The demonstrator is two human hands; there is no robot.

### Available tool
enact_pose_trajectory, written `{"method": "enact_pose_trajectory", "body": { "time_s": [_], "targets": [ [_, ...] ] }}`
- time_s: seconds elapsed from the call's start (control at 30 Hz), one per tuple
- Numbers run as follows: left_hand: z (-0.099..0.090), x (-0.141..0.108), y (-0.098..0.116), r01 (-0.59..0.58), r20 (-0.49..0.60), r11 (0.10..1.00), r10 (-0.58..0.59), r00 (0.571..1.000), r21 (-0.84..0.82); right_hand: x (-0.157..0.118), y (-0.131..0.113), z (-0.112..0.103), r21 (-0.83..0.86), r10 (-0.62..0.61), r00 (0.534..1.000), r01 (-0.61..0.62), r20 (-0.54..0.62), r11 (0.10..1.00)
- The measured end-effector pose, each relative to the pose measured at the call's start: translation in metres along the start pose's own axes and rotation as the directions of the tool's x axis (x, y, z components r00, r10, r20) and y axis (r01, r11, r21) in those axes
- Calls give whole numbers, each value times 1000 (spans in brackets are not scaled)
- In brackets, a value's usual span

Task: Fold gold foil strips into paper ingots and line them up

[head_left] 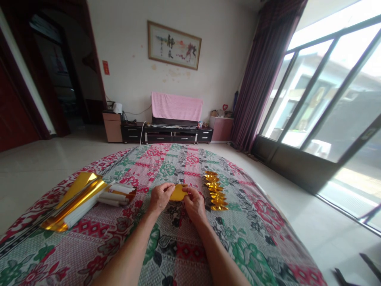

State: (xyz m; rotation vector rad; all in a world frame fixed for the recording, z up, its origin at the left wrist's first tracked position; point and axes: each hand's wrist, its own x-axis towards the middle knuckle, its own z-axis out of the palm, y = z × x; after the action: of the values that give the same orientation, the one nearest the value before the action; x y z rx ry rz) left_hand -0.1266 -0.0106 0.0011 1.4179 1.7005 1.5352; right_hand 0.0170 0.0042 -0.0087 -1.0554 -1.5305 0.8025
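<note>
A small rectangle of gold foil paper (pixel 177 193) is stretched between my two hands, just above the patterned cloth. My left hand (pixel 161 196) pinches its left end between thumb and fingers. At the other end, my right hand (pixel 194 201) grips the paper the same way. To the right of my right hand lies a column of several folded gold foil pieces (pixel 216 191) with pointed ends. Farther off to the left is a loose pile of gold foil sheets (pixel 86 198), partly curled, with their white backs showing in places.
A flowered cloth (pixel 166 169) covers the round surface in front of me. Beyond it stands a low black cabinet (pixel 171 137), with a pink cloth (pixel 177 106) draped over something on top. Glass doors (pixel 315 95) and a purple curtain (pixel 253 75) are at the right.
</note>
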Motion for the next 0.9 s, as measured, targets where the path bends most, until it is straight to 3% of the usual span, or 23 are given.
{"method": "enact_pose_trajectory", "body": {
  "time_s": [0.4, 0.63, 0.9],
  "targets": [
    [0, 0, -1, -17, 17, 999, 16, 1000, 28, 0, 0, 1, -94, -42, 999, 41, -10, 995],
    [3, -2, -2, -24, 194, 985, 57, 979, -168, 0, 3, 0, -54, -24, 998, 21, -61, 998],
    [1, -3, 0, 22, 296, 963, 61, 953, -270, 2, 8, 2, -49, -44, 995, 40, -85, 998]
  ]
}}
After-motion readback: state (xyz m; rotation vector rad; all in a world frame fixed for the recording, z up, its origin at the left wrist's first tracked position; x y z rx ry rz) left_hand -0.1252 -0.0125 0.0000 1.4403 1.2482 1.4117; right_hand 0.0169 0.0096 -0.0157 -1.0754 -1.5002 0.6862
